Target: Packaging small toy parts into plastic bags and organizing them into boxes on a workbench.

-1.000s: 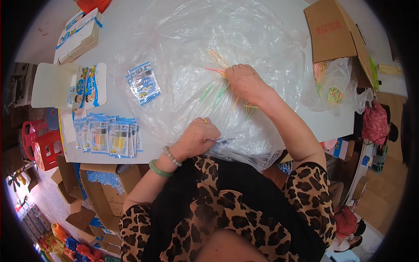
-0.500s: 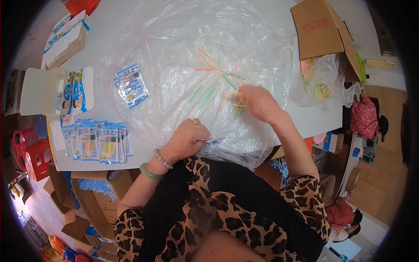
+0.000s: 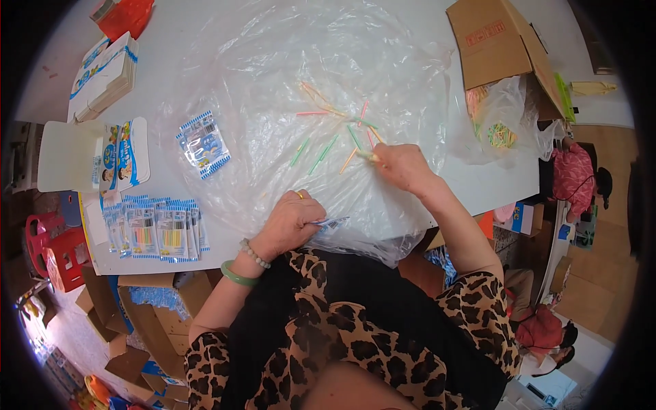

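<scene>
A small blue-and-white plastic packet (image 3: 333, 223) is pinched in my left hand (image 3: 292, 220), close to the table's near edge. To the right, my right hand (image 3: 404, 167) has its fingertips closed on a few short coloured sticks (image 3: 367, 156); how many is hidden by the fingers. More thin sticks (image 3: 322, 156) in green, pink and orange lie scattered in front of it on a crumpled clear plastic sheet (image 3: 273, 75). Flat blue-and-white packets (image 3: 203, 145) rest on the sheet's left part. Packets filled with coloured sticks (image 3: 173, 232) overlap at the table's near left.
An open white display box (image 3: 65, 152) stands at the left, below a stack of folded cartons (image 3: 102, 75). At the far right, a cardboard box (image 3: 493, 44) lies beside a clear bag of sticks (image 3: 502, 133). Open cartons (image 3: 154, 301) sit below the table. Other people (image 3: 572, 178) are at the right.
My right hand has closed on a few sticks and drawn slightly toward me. My left hand keeps its hold on the packet. The whole view has shifted slightly.
</scene>
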### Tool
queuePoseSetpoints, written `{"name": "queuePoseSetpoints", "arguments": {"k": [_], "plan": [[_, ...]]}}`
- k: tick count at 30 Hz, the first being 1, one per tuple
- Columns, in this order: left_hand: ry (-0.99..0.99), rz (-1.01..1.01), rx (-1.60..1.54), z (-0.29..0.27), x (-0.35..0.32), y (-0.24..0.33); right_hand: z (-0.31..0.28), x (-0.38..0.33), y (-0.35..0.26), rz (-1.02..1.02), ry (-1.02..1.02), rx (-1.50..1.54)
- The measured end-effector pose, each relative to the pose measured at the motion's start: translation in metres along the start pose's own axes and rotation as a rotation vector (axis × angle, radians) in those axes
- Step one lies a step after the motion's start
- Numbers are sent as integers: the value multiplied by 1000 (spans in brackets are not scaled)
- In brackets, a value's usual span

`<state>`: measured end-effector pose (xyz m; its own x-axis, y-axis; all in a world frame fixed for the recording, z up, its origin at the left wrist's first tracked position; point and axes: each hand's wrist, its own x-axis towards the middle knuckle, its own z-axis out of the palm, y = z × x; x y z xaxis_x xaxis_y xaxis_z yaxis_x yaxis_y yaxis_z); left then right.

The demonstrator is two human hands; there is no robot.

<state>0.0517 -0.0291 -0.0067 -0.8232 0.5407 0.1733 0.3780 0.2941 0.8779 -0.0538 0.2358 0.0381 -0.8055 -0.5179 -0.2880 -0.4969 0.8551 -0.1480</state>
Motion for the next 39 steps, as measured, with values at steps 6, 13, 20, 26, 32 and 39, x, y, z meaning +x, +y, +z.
{"name": "queuePoseSetpoints", "arguments": {"k": [6, 13, 20, 26, 32, 39], "plan": [[16, 21, 6, -2, -2, -1, -21, 11, 13, 317, 91, 1128], [36, -15, -119, -3, -6, -1, 7, 31, -67, 47, 246, 1557], [488, 46, -12, -30, 15, 37, 51, 28, -110, -62, 279, 1081], [335, -31, -108, -6, 36, 20, 47, 29, -113, -15, 356, 1174], [326, -3, 18, -17, 36, 29, 55, 37, -106, -162, 812, 581], [305, 55, 64, -5, 39, 50, 64, 42, -107, -191, 872, 458]]}}
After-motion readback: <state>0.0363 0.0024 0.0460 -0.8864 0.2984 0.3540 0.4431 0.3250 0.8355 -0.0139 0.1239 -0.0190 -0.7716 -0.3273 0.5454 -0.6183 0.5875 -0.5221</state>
